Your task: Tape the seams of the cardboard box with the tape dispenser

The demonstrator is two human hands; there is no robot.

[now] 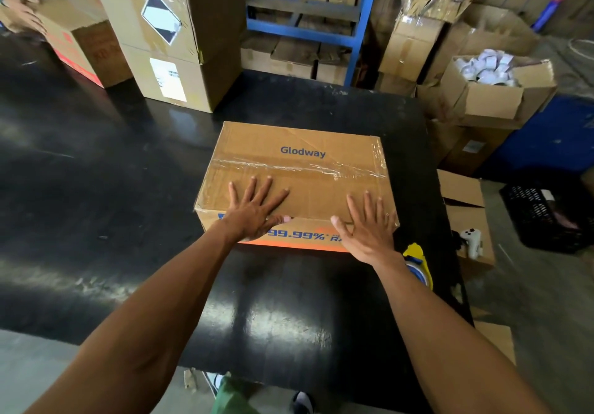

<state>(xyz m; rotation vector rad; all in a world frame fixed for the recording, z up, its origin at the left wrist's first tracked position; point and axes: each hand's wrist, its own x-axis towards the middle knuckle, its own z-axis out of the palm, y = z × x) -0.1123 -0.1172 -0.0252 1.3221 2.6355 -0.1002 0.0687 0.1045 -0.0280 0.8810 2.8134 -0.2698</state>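
A brown cardboard box (299,143) printed "Glodway" lies flat on the black table (128,172). Clear tape runs across its top seam and wraps over the right edge. My left hand (254,211) rests flat on the box's near left top edge with fingers spread. My right hand (369,230) rests flat on the near right corner, fingers also spread. A yellow and blue tape dispenser (418,265) lies on the table just right of my right wrist, partly hidden by my forearm.
Two stacked cartons (173,34) stand at the table's back left. Blue shelving (360,27) and piled boxes fill the background. An open box of white items (491,82) sits at right, with a black crate (543,217) and a white controller (472,240) on a low box.
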